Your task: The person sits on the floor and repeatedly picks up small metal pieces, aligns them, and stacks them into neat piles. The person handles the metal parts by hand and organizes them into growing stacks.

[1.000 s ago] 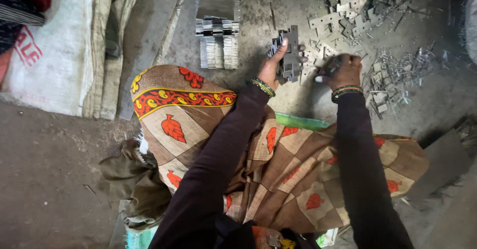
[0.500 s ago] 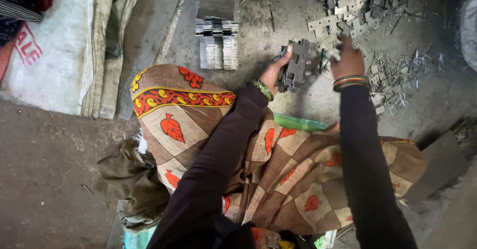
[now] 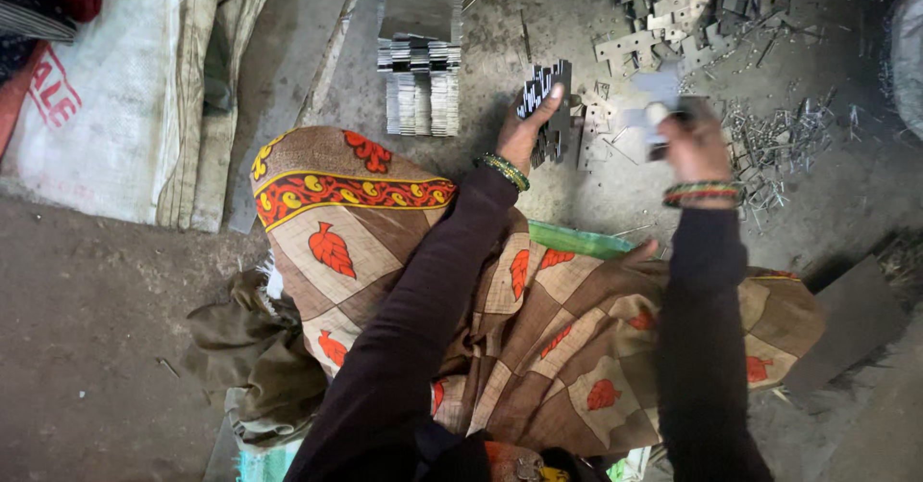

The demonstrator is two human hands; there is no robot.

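Right hand (image 3: 694, 141) has drawn back gripping 1 metal piece (image 3: 657, 98) — left hand (image 3: 527, 126) clutches 1 stack (image 3: 545, 98).

White sack (image 3: 106, 107) at the left, neat stack of metal plates (image 3: 420, 86), loose nails (image 3: 784, 146) on the floor (image 3: 96, 347).

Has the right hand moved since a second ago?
Yes. The right hand has lifted up and away from the left hand's bundle, closer to the loose scrap pile.

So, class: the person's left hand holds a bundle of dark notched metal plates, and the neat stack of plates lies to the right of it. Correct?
Not quite. In the head view the left hand does hold the bundle of dark notched metal plates, but the neat stack of plates lies to its left.
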